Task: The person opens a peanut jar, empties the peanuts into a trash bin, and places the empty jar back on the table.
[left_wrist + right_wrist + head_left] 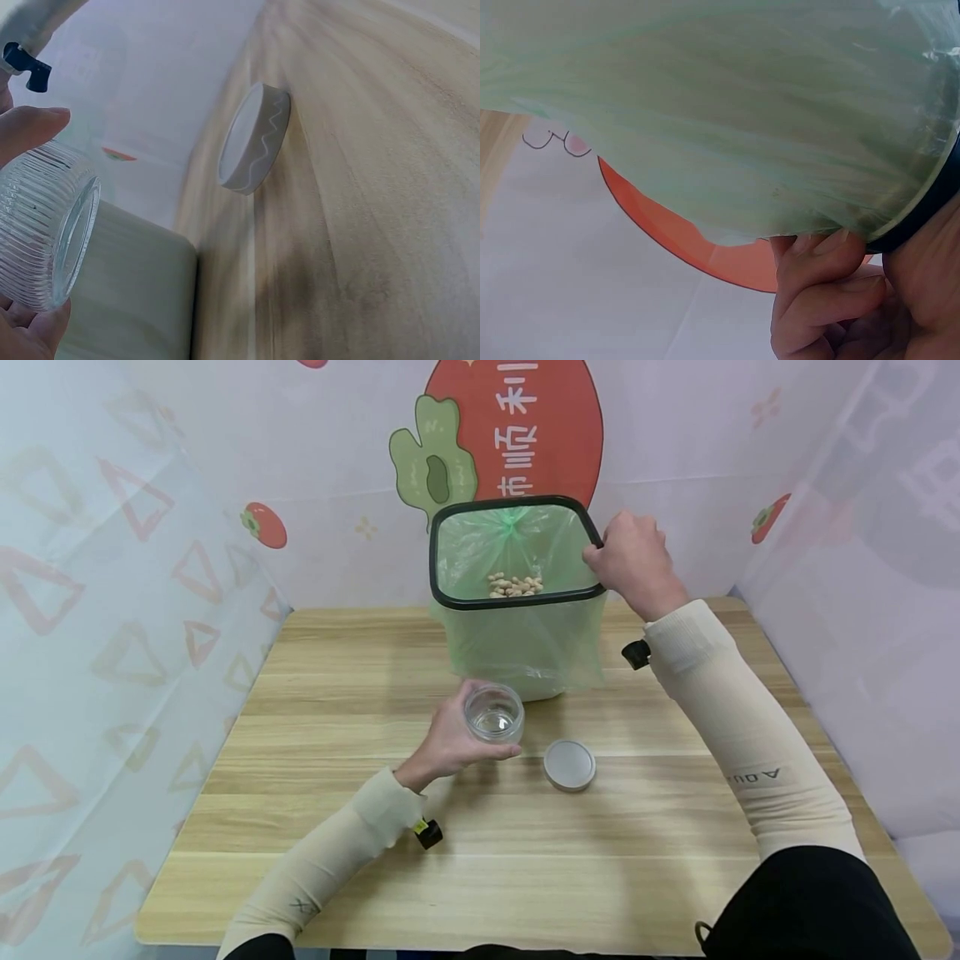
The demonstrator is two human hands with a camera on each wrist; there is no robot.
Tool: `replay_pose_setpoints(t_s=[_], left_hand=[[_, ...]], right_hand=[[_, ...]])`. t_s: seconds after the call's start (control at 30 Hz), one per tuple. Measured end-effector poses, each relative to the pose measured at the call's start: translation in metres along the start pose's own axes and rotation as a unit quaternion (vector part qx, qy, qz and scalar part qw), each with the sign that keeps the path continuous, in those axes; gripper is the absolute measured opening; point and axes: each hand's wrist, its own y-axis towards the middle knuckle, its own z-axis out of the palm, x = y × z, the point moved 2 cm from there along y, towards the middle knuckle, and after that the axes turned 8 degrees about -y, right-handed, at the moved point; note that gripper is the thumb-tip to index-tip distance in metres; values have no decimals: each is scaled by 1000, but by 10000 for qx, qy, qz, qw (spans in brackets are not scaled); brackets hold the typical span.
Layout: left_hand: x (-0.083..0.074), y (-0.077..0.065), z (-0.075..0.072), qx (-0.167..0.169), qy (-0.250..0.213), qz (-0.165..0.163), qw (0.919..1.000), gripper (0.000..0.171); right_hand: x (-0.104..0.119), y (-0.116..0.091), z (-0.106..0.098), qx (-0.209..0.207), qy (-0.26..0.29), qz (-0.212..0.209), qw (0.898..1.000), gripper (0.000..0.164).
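Note:
My left hand (pixel 456 732) holds a clear glass jar (pixel 493 714) above the table, its open mouth facing up toward the head camera. In the left wrist view, the ribbed wall of the jar (pixel 37 217) sits between thumb and fingers. My right hand (pixel 640 562) grips the black rim (pixel 517 602) of a bin at its right side. A thin green bag (pixel 525 643) lines the bin and hangs over its outside. Inside lies a small heap of peanuts (pixel 514 585). From the right wrist, fingers (pixel 821 289) curl at the bag and rim.
A round grey-white lid (pixel 570 765) lies on the wooden table (pixel 337 760), right of the jar. Printed cloth walls (pixel 337 543) enclose the table at the back and both sides.

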Motion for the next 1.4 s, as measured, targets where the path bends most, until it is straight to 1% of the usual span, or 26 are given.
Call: replay_pose_setpoints(t_s=[0.47, 0.6, 0.73, 0.97, 1.1, 1.27, 1.4], left_hand=[[17, 0, 8, 1, 301, -279, 9992, 87], [23, -2, 12, 16, 451, -530, 9976, 89], [29, -4, 16, 29, 609, -706, 9956, 91], [34, -4, 21, 206, 790, -788, 9935, 91], [35, -4, 23, 235, 927, -871, 9916, 92], [39, -5, 25, 285, 956, -898, 9909, 93], [42, -4, 28, 342, 840, -874, 9920, 92]], right_hand=[[-1, -2, -1, 0, -14, 3, 10000, 41], [0, -2, -1, -5, -16, 13, 10000, 41], [1, -2, 0, 20, 19, -12, 10000, 40], [1, -2, 0, 62, 20, 15, 10000, 39], [0, -2, 1, 58, 23, -2, 10000, 39], [0, -1, 1, 34, 18, -14, 10000, 39], [0, -1, 0, 7, 9, -16, 10000, 39]])
